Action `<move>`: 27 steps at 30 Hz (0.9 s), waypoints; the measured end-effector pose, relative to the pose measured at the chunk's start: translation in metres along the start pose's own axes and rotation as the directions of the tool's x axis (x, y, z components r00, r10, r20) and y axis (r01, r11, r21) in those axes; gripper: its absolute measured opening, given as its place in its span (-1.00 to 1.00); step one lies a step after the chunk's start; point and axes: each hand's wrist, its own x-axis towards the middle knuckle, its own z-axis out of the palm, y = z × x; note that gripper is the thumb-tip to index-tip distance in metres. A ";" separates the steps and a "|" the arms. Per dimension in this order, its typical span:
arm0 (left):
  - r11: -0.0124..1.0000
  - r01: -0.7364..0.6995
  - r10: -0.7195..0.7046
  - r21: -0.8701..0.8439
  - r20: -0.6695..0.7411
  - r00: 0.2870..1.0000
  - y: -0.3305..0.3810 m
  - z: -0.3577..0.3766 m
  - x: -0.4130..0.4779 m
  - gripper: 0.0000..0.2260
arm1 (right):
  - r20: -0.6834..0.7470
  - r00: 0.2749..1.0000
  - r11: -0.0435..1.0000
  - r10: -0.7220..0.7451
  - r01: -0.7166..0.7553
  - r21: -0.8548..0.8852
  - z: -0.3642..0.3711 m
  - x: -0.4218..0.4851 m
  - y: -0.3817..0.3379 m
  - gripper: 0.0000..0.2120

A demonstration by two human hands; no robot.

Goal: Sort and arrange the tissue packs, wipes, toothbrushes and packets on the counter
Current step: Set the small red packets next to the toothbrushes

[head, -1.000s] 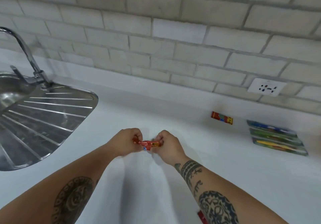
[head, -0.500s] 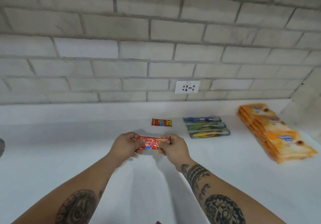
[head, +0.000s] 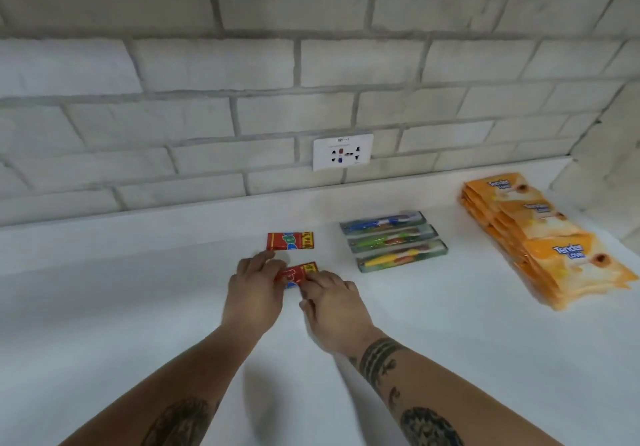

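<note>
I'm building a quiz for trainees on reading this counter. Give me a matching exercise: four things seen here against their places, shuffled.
1 wall socket
2 toothbrush packs
3 orange wipe packs
4 near red packet

A far right of the picture
B held between left hand and right hand
C on the brick wall
D three side by side, left of the orange wipe packs

Pairs: 1-C, 2-D, 3-A, 4-B

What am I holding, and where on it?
The small red foil packet: left hand fingers at its left end, right hand fingers on its near right corner. Whether they pinch it or press it onto the white counter is unclear.
</note>
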 end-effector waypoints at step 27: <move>0.993 -0.109 0.086 0.056 0.309 0.947 -0.005 -0.013 0.020 -0.53 | -0.023 1.000 0.999 -0.008 0.007 -0.041 -0.010 0.035 0.013 -0.61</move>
